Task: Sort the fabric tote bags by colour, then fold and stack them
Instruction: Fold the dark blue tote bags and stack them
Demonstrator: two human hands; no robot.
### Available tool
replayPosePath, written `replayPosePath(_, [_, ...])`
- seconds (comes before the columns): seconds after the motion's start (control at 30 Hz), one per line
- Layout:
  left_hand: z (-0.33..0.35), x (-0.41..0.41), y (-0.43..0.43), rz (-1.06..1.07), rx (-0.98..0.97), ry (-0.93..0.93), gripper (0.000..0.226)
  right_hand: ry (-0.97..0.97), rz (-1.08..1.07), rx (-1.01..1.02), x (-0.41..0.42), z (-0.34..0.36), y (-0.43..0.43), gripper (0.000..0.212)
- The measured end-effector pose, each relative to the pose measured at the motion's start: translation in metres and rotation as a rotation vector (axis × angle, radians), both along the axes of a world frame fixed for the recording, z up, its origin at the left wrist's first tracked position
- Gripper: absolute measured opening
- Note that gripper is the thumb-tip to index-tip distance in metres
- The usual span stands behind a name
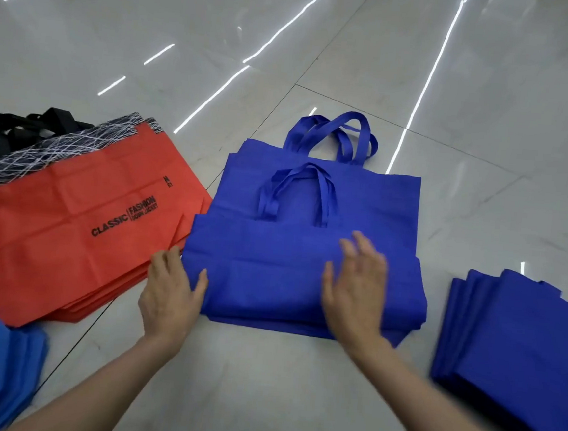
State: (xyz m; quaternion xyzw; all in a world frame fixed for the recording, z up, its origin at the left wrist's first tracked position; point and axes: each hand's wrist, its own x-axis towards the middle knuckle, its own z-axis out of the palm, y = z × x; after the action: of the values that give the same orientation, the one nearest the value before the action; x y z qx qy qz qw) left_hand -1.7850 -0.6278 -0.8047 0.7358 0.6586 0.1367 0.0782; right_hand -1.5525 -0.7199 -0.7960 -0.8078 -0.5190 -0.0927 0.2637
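Folding blue tote bag [270, 283]: left hand [171, 294] pinching its edge, right hand [354, 297] flat atop, fingers [358, 252] splayed, holding nothing; next, likely crosswise fold toward left fingers.

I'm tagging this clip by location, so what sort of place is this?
Likely an indoor workroom or warehouse floor: glossy grey floor tiles carry long light streaks, and red bags and blue bags lie in piles directly on them.

The floor [492, 96] consists of large, glossy, light grey tiles with faint marble veining. Thin dark joints [420, 134] separate the tiles. Long, white light streaks [438, 57] from overhead strip lighting reflect across the surface in diagonal lines.
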Motion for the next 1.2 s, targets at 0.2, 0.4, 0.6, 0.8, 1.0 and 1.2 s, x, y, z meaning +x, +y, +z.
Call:
replayPosePath(0.2, [-0.022,0.020,0.008,-0.429,0.119,0.163,0.048,0.018,0.408,-0.401,-0.090,-0.036,0.054,0.051])
replayPosePath(0.4, [-0.048,0.009,0.004,-0.376,-0.111,0.256,0.059,-0.001,0.351,-0.570,-0.043,-0.057,0.050,0.052])
replayPosePath(0.6, [-0.047,0.009,0.002,-0.343,-0.144,0.222,0.061,0.033,0.063,-0.610,0.039,-0.054,0.007,0.056])
replayPosePath(0.8, [-0.035,0.011,0.004,-0.274,-0.234,0.112,0.062,0.026,-0.076,-0.643,0.059,-0.043,-0.004,0.068])
replayPosePath(1.0, [-0.007,0.014,0.020,-0.307,-0.018,0.062,0.038,-0.002,-0.173,-0.513,0.049,-0.016,0.038,0.054])
replayPosePath(1.2, [-0.014,0.037,0.044,-0.333,-0.179,0.120,0.054,0.435,-0.180,-0.484,0.042,-0.005,0.093,0.065])
